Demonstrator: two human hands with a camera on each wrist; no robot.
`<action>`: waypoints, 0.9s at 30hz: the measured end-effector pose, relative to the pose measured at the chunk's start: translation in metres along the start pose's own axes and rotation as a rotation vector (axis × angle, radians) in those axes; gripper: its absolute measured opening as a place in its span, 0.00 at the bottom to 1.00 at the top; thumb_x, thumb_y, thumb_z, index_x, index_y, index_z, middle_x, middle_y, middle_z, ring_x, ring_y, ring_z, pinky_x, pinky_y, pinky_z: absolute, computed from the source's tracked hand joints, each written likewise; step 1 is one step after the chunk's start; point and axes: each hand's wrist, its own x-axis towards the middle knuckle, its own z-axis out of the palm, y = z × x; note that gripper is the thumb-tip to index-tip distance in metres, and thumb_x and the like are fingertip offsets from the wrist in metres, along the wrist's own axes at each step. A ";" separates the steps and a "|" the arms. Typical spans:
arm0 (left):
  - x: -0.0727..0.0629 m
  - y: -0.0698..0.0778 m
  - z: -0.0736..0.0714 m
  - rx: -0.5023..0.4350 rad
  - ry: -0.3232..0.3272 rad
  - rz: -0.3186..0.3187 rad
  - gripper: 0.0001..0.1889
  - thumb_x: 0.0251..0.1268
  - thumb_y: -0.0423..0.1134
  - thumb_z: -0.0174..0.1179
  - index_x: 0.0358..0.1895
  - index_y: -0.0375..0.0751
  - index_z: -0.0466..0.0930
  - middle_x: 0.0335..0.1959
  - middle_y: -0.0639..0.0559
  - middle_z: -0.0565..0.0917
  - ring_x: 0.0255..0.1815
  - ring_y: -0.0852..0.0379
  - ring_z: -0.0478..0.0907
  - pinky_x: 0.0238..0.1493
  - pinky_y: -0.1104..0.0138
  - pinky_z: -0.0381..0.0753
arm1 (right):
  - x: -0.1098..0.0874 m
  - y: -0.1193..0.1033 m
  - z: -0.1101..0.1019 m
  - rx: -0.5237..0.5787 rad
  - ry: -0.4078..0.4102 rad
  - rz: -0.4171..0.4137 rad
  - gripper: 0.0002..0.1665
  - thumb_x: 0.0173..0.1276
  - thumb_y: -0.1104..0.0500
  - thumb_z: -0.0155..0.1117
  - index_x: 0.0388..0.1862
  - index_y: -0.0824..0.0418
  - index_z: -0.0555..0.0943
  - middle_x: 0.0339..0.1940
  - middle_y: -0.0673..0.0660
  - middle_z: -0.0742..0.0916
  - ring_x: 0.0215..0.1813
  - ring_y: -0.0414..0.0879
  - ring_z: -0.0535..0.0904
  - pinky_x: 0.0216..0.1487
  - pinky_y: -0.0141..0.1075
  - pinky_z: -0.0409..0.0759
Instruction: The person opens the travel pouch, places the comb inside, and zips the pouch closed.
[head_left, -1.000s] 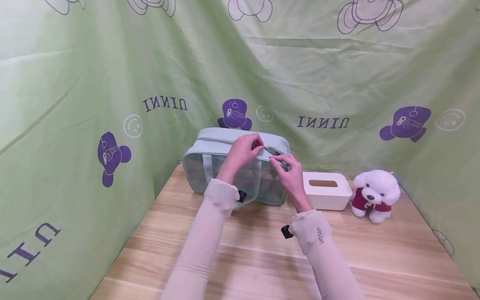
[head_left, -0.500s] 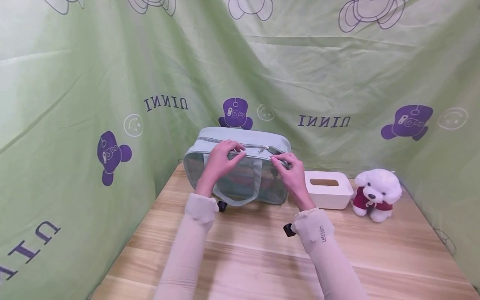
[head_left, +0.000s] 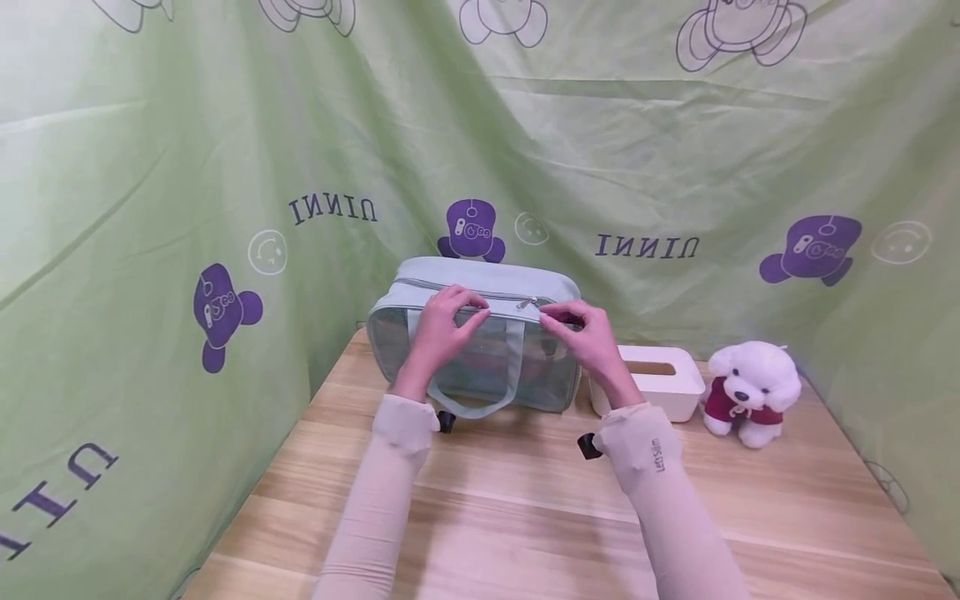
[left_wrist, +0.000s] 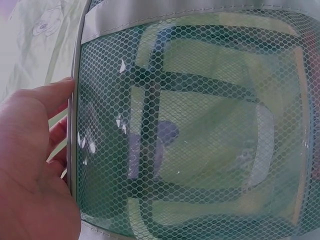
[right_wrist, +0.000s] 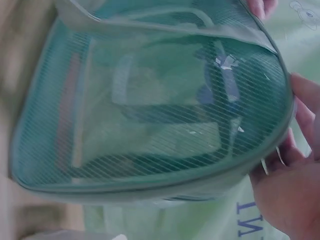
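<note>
A pale blue-green zippered bag (head_left: 480,358) with see-through mesh sides stands at the back of the table. My left hand (head_left: 438,329) pinches its front top edge near the middle, thumb in front and fingers behind; the left wrist view shows this hand (left_wrist: 37,150) at the rim. Toward the right corner, my right hand (head_left: 588,333) pinches the same edge, its fingers (right_wrist: 305,100) on the rim in the right wrist view. Between the hands lies the zipper pull (head_left: 527,303) on the top. A strap handle (head_left: 480,408) hangs down the front. Contents are blurred through the mesh.
Right of the bag is a white tissue box (head_left: 678,392), partly behind my right wrist. A white plush dog (head_left: 757,375) in a red top sits beyond it. Green printed cloth (head_left: 637,150) hangs behind and beside the wooden table (head_left: 510,517).
My left hand has left the zipper pull and moved left along the bag's front top edge. The right hand stays near the right corner, its wrist shifted slightly right.
</note>
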 end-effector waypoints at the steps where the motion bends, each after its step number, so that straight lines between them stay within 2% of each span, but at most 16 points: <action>1: 0.000 0.000 -0.001 -0.001 0.002 0.001 0.07 0.70 0.43 0.68 0.44 0.44 0.88 0.44 0.49 0.87 0.52 0.49 0.82 0.63 0.53 0.76 | 0.003 -0.002 -0.002 -0.010 -0.019 -0.005 0.17 0.72 0.59 0.70 0.55 0.68 0.87 0.49 0.68 0.88 0.43 0.37 0.78 0.46 0.25 0.76; 7: 0.000 0.001 -0.003 -0.014 -0.001 -0.009 0.07 0.69 0.42 0.69 0.44 0.44 0.89 0.44 0.49 0.87 0.52 0.49 0.81 0.63 0.53 0.76 | 0.028 -0.008 -0.007 -0.104 -0.091 -0.002 0.16 0.70 0.61 0.72 0.54 0.64 0.88 0.43 0.63 0.89 0.36 0.37 0.79 0.39 0.26 0.76; 13: -0.002 0.002 0.000 -0.030 -0.009 -0.007 0.07 0.69 0.42 0.68 0.43 0.44 0.88 0.44 0.49 0.87 0.51 0.49 0.81 0.63 0.53 0.76 | 0.045 -0.009 -0.005 -0.131 -0.206 0.054 0.18 0.67 0.62 0.74 0.55 0.63 0.88 0.39 0.61 0.90 0.37 0.39 0.80 0.39 0.27 0.76; 16: -0.003 0.002 0.000 -0.033 -0.003 -0.003 0.06 0.69 0.41 0.69 0.43 0.44 0.88 0.43 0.48 0.87 0.50 0.49 0.81 0.61 0.54 0.77 | 0.048 -0.010 -0.003 -0.139 -0.265 0.070 0.18 0.67 0.61 0.74 0.55 0.64 0.88 0.38 0.60 0.89 0.37 0.41 0.79 0.38 0.28 0.76; 20: -0.004 0.003 -0.001 -0.035 0.003 0.004 0.06 0.69 0.41 0.68 0.43 0.43 0.88 0.43 0.48 0.86 0.50 0.49 0.81 0.60 0.54 0.77 | 0.049 -0.015 -0.001 -0.141 -0.331 0.116 0.18 0.71 0.61 0.71 0.57 0.67 0.86 0.42 0.60 0.87 0.39 0.43 0.77 0.39 0.29 0.75; 24: -0.005 0.003 -0.001 -0.035 0.007 0.014 0.06 0.69 0.41 0.68 0.43 0.43 0.88 0.42 0.48 0.86 0.49 0.49 0.82 0.60 0.54 0.77 | 0.049 -0.015 -0.001 -0.146 -0.374 0.112 0.17 0.73 0.61 0.67 0.58 0.67 0.85 0.47 0.63 0.87 0.43 0.43 0.78 0.44 0.30 0.75; 27: -0.005 0.003 0.000 -0.033 0.012 0.027 0.06 0.69 0.41 0.68 0.42 0.43 0.89 0.42 0.48 0.87 0.49 0.49 0.82 0.60 0.54 0.77 | 0.048 -0.010 -0.003 -0.151 -0.389 0.085 0.17 0.74 0.60 0.67 0.58 0.64 0.86 0.48 0.62 0.88 0.44 0.42 0.78 0.45 0.30 0.75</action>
